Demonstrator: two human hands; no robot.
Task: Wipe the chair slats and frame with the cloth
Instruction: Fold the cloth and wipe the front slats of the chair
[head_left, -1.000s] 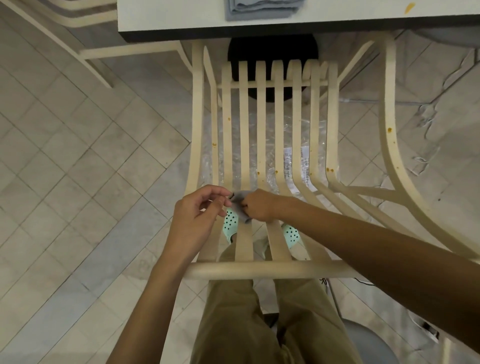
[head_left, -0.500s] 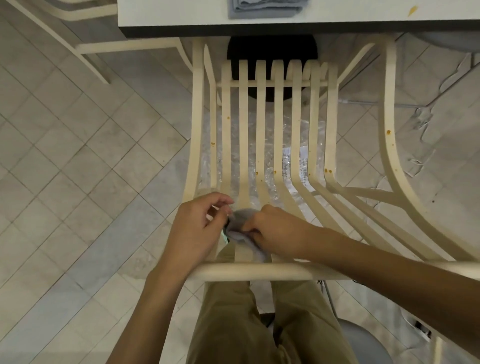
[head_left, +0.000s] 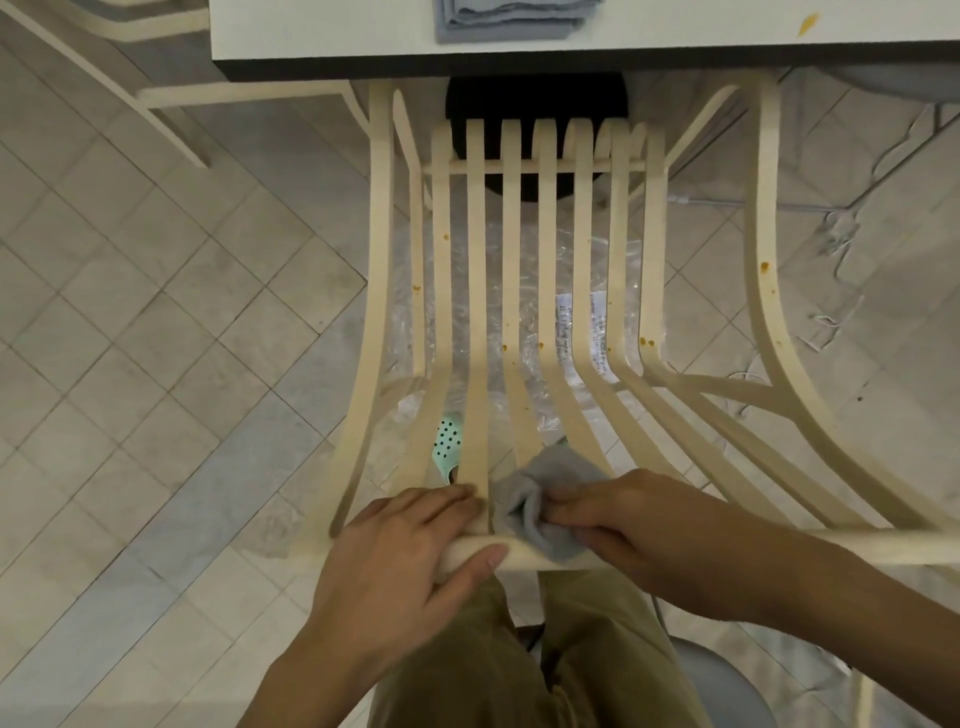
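Observation:
A cream slatted wooden chair stands in front of me, its slats running away toward a table. Small orange-brown spots dot several slats and the right frame. My right hand presses a bunched grey cloth against the near end of the middle slats, where they meet the top rail. My left hand grips that rail just left of the cloth, thumb underneath and fingers over the top.
A white table with a dark edge lies beyond the chair, with folded grey cloths on it. Crumpled clear plastic lies on the tiled floor under the slats. A second cream chair frame stands at the upper left.
Both hands have come down the slats toward me. The left hand let go of the slat and now holds the top rail; the cloth has slid to the slat ends.

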